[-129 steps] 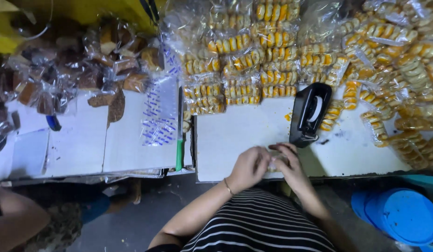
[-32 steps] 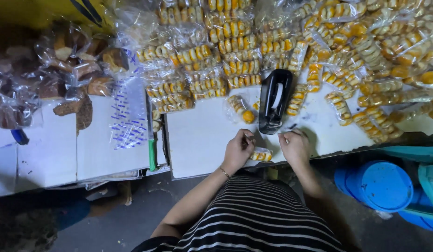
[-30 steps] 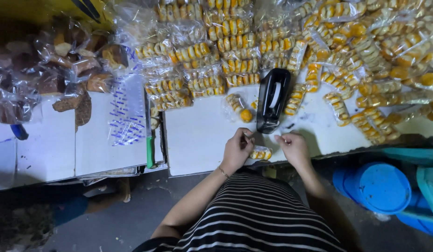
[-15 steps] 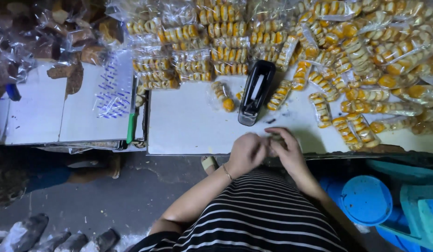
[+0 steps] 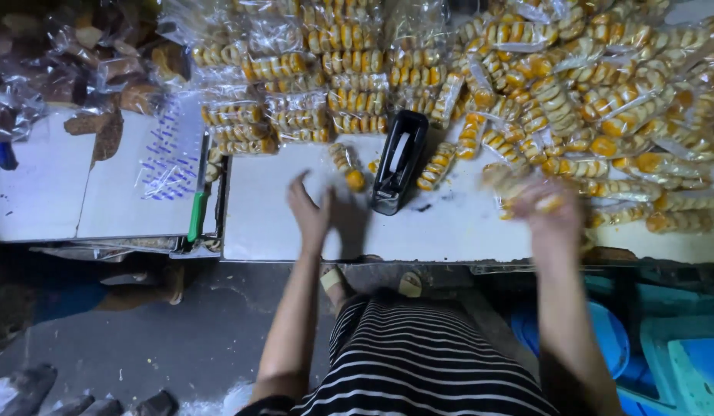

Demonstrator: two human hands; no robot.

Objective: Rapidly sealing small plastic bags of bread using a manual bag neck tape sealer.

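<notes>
My left hand (image 5: pixel 311 212) hovers open with its fingers spread over the white table (image 5: pixel 449 231), just short of a lone clear packet of round yellow biscuits (image 5: pixel 348 166). A black tape dispenser (image 5: pixel 399 162) stands to the right of that packet. My right hand (image 5: pixel 551 208) is blurred by motion out at the right, at the edge of the big heap of biscuit packets (image 5: pixel 603 100). It seems closed on one biscuit packet (image 5: pixel 511 183).
Stacked rows of biscuit packets (image 5: pixel 311 77) fill the back of the table. Bags of brown pastries (image 5: pixel 80 69) lie at the far left. A sheet of clear printed bags (image 5: pixel 168 150) and a green-handled knife (image 5: pixel 197 216) sit left of me. A blue bucket (image 5: pixel 603 339) stands below right.
My hands were together on a small packet at the table's front edge. They have since parted: the left has gone forward and opened, the right has swung right toward the heap.
</notes>
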